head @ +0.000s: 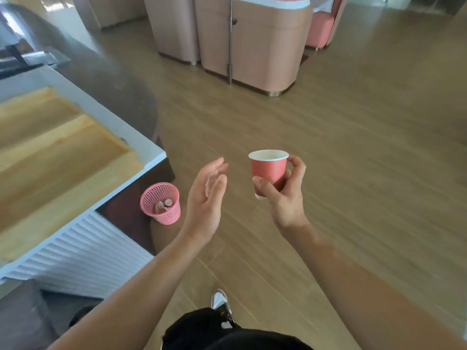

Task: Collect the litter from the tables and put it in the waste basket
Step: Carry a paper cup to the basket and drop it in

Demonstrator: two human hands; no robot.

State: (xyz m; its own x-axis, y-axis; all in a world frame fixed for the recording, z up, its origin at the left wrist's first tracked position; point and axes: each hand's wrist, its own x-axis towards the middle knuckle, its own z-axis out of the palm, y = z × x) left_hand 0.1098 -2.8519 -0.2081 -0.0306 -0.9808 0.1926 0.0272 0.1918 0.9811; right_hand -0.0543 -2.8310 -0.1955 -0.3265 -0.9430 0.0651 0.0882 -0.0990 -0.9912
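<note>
Red paper cup [268, 173] is gripped upright in the right hand [283, 195] while the left hand [206, 198] is open, so it should be released directly above the pink waste basket [161, 203] beside the table [75, 137].

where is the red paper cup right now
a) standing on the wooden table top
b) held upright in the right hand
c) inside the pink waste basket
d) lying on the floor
b: the right hand grips the red paper cup upright in the air, apart from the pink waste basket on the floor.
</note>
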